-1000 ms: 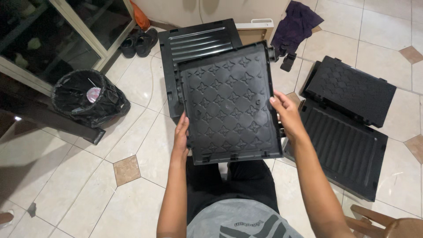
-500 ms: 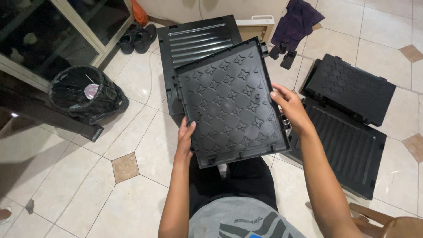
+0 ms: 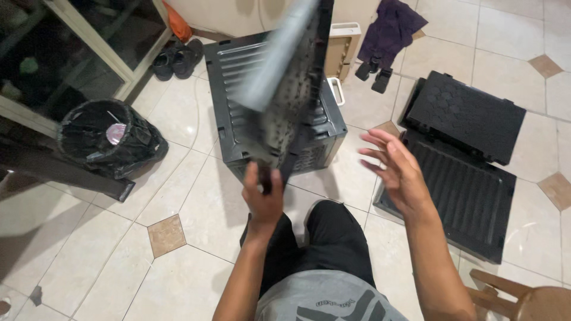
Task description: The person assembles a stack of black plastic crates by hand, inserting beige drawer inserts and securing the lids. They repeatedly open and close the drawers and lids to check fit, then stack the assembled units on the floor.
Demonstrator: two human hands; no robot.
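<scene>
Above the tiled floor (image 3: pixel 89 249), at the middle of the view: black plastic panel (image 3: pixel 291 89) stood almost on edge, blurred, bottom corner pinched in left hand (image 3: pixel 263 193), fingers wrapped round the rim. Right hand (image 3: pixel 395 172) off the panel, open wide with fingers spread, holding nothing, hovering to the right of it and apart from it.

Behind and under the panel, on the floor: black ribbed crate-like box (image 3: pixel 315 128), with a pale plastic piece (image 3: pixel 342 44) at its far side. Right of the knees: large ribbed black panel (image 3: pixel 470 202) lying flat, and a smaller embossed black panel (image 3: pixel 467 116) resting across its far end. Far right of centre: dark purple cloth (image 3: pixel 392 27) with small black clips (image 3: pixel 375 74) beside it. Far left: pair of dark shoes (image 3: pixel 175 59) by a glass-fronted cabinet (image 3: pixel 59 53); nearer, a bin lined with a black bag (image 3: pixel 107 139). Bottom right corner: edge of a wooden stool (image 3: pixel 523 300).

Judged by look: moulded panel stiff and fairly light, thin for its breadth, so likely to swing or twist when gripped at one corner only. Smooth plastic probably a little slippery; small tabs along the edges possibly brittle. Safest hold likely at two opposite long edges, clear of the tabs, one hand to each.
</scene>
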